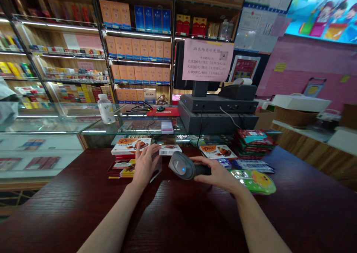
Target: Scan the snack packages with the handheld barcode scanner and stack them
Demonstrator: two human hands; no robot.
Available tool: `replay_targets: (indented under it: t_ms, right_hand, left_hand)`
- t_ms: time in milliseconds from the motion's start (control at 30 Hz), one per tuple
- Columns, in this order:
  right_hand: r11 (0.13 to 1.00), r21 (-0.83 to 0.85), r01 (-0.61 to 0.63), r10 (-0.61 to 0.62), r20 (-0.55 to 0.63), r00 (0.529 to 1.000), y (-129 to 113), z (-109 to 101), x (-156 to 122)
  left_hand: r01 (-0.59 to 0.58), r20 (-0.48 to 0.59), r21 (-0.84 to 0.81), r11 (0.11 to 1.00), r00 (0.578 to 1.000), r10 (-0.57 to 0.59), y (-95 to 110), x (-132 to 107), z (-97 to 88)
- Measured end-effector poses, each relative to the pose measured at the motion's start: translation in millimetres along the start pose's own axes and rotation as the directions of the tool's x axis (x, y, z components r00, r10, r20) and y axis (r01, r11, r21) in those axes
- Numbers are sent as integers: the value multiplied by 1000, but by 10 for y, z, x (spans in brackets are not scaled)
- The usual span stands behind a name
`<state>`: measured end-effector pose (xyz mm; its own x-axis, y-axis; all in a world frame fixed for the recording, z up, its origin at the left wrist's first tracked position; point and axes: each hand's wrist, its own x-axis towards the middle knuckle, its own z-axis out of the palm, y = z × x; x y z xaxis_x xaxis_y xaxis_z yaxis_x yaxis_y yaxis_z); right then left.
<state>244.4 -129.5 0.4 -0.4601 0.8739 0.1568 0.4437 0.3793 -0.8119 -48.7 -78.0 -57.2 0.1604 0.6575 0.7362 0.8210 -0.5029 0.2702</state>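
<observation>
My right hand [216, 173] is wrapped round the handle of a grey barcode scanner [182, 165], whose head points left with a blue light on it. My left hand [145, 163] holds a flat snack box [169, 149] by its left end, fingers closed on the edge; the barcode label on the box faces the scanner. Both hands hover just above the dark red wooden counter [178, 215].
More snack boxes [129, 146] lie stacked left of my left hand. Another box [218, 151], red packets [253, 138] and a green packet [255, 181] sit to the right. A till with a monitor [217, 111] and a plastic bottle [106, 109] stand on the glass case behind.
</observation>
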Motion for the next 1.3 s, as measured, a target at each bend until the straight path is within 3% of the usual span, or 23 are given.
replay_targets:
  t_ms: [233,633,833,967,1067,1167,1300]
  right_hand:
    - [999,-42,-33,32,-17,999,-20,-115,-60]
    - [996,-72,-44,44,1,999,7,-103,-62]
    - [998,-51,-35,36,8,999,26,-102,-49]
    - [997,-66,-42,47,78,996,65,17,-5]
    - [972,-231,-45,72,107,992,106,168,41]
    - [939,-342,11,32,120,992,137,299,82]
    - [927,-365,85,-28,159,987,159,391,122]
  left_hand:
    - [8,-14,-6,1000,1000,-8,100,37,35]
    - [4,-68,20,1000,998,-3,95,55,74]
    - [0,-12,12,1000,1000,0,95,53,48]
    - [4,-2,14,1000,1000,-4,113,50,28]
    - [2,2,20,1000,1000,-2,123,47,11]
    - [-18,-4,50,999,1000,18,120,40,-2]
    - [-41,12,52,998,999,41,121,38,-20]
